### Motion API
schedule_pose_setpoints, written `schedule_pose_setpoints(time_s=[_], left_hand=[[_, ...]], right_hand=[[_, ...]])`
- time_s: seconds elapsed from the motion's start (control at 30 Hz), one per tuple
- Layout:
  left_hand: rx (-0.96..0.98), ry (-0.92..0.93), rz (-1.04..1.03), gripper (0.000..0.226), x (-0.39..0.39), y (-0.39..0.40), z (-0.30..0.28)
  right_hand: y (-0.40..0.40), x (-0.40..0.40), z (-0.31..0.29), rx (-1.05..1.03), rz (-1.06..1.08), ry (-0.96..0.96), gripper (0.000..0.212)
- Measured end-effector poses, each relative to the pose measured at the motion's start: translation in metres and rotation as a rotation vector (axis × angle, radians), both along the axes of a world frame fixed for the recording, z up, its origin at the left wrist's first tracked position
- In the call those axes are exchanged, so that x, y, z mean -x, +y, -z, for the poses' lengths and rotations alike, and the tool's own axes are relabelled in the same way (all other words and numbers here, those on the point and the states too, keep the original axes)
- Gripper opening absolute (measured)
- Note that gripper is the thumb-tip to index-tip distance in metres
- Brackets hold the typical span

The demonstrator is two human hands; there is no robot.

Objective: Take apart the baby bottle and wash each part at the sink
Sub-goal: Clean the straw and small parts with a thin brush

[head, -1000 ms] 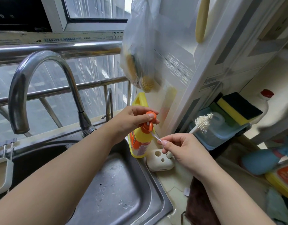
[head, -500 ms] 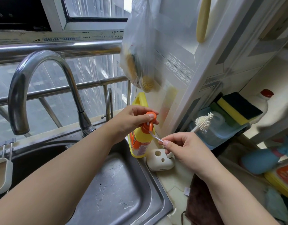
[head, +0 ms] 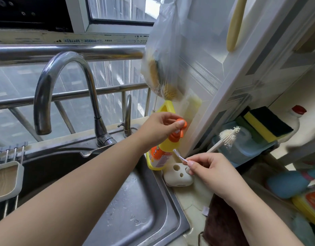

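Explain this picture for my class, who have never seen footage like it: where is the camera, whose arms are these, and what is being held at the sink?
There is no machine here. The camera sits on a person's head and looks down, so both bare arms are that person's own. The left hand presses the orange pump top of a yellow detergent bottle standing beside the steel sink. The right hand pinches a thin small brush in its fingers, tip below the pump's spout, and also holds a white bristly brush pointing away. A cream holder with holes rests on the counter. No baby bottle is in view.
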State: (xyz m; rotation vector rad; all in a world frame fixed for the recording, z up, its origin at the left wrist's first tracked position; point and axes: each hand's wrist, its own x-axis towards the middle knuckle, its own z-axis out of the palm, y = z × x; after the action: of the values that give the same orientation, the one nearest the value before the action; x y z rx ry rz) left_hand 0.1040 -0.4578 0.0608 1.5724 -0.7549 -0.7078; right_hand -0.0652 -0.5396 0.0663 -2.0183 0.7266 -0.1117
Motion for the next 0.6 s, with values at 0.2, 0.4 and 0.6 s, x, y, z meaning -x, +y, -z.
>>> schedule_pose_setpoints(time_s=[0.2, 0.4, 0.6], left_hand=[[-0.093, -0.124, -0.165, 0.036, 0.004, 0.019, -0.003], [-0.140, -0.103, -0.343, 0.015, 0.026, 0.121, 0.017], [-0.338, -0.103, -0.699, 0.024, 0.074, 0.265, 0.045]], right_hand=[[0.009, -0.009, 0.012, 0.034, -0.019, 0.060, 0.019], [0.055, -0.034, 0.026, -0.030, -0.185, 0.103, 0.021], [0.134, -0.076, 0.043, -0.030, -0.484, 0.184, 0.023]])
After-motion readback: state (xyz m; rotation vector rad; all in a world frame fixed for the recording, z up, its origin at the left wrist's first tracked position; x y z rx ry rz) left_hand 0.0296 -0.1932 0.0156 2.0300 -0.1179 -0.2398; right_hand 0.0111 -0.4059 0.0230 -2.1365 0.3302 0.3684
